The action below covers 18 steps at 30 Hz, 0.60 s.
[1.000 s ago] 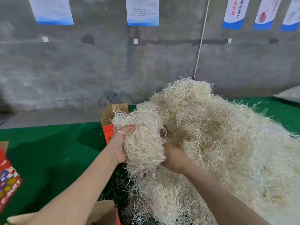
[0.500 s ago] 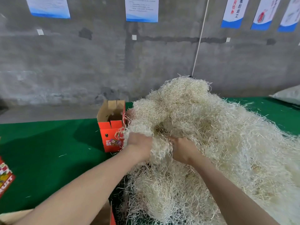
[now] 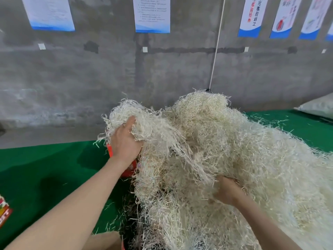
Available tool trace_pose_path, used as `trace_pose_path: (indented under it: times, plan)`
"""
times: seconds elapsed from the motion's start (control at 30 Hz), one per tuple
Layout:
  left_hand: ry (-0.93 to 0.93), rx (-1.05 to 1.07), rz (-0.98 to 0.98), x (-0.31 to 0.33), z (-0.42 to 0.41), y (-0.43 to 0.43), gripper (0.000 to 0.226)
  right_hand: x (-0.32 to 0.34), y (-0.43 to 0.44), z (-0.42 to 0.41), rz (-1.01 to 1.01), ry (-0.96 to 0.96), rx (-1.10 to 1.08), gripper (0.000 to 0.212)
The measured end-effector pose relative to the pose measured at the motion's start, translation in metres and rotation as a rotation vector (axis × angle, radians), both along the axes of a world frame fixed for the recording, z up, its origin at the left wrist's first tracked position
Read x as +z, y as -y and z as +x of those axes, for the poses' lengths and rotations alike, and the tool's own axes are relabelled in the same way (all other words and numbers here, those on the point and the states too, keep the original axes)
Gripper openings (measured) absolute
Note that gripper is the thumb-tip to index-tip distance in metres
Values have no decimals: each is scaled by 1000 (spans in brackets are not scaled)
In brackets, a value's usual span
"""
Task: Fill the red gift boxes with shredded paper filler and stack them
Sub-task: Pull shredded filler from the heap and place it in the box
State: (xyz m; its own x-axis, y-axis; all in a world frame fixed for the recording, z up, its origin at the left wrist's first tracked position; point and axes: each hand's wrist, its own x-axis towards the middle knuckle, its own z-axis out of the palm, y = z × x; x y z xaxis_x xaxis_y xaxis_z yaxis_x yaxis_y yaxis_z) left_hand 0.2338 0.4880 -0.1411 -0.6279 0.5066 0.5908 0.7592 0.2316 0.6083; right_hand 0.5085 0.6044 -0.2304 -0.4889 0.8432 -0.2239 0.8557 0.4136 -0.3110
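Fingers of left hand clenched round a tuft of shredded paper filler, thumb up, tuft held high at the heap's left edge with strands trailing back into the mass. Fingers of right hand dug into the heap's near side, grasping a handful, tips buried among the strands.

Behind the heap, grey concrete wall across the whole view. Under the heap, green cloth-covered surface, showing to the heap's left and in a strip at its far right. On that surface, the pale cream heap itself, tangled and loose, filling the right half of the view and rising in a hump behind both hands. Right of the heap and beyond it, a pale sack lying on the green cloth. Above the heap, on the wall, a row of white-and-blue posters. Touching the heap's left edge, one red gift box, mostly hidden behind the left wrist, only red slivers showing. At the heap's near left corner, brown cardboard at the bottom edge. Far left of the heap, a corner of a printed red carton. Straight up from the heap's top, a thin white cord against the wall. Left of the heap's foot, a few stray strands on the green.
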Motion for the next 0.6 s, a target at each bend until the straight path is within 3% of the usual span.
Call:
trace_pose_path:
  times: [0.1, 0.2, 0.3, 0.33, 0.4, 0.43, 0.47, 0.53, 0.57, 0.6]
  plan:
    - [173, -116, 28, -5, 11, 6, 82, 41, 24, -27, 149, -86, 110, 68]
    - [327, -219, 15, -13, 18, 8, 79, 80, 43, -52, 312, -391, 109, 90]
    - [577, -348, 32, -11, 27, 17, 67, 98, 52, -72, 157, -593, 204, 127]
    - [682, -353, 49, -8, 33, 21, 56, 96, 54, -79, 38, -621, 202, 122]
    - [908, -373, -8, -4, 41, 28, 47, 85, 59, -93, -133, -725, 140, 72]
    - [1011, -464, -49, -4, 43, 30, 59, 77, 63, -100, -102, -762, 99, 37]
    - [1081, -582, -67, -6, 46, 31, 81, 72, 68, -107, 13, -755, 66, 15]
    - [1160, -687, -98, -12, 54, 29, 123, 59, 77, -120, 282, -635, 97, 15]
    - [1188, -669, -76, -11, 61, 27, 125, 54, 83, -126, 378, -570, 142, 18]
    - [1215, -595, -24, -11, 67, 23, 111, 48, 89, -130, 445, -533, 190, 18]
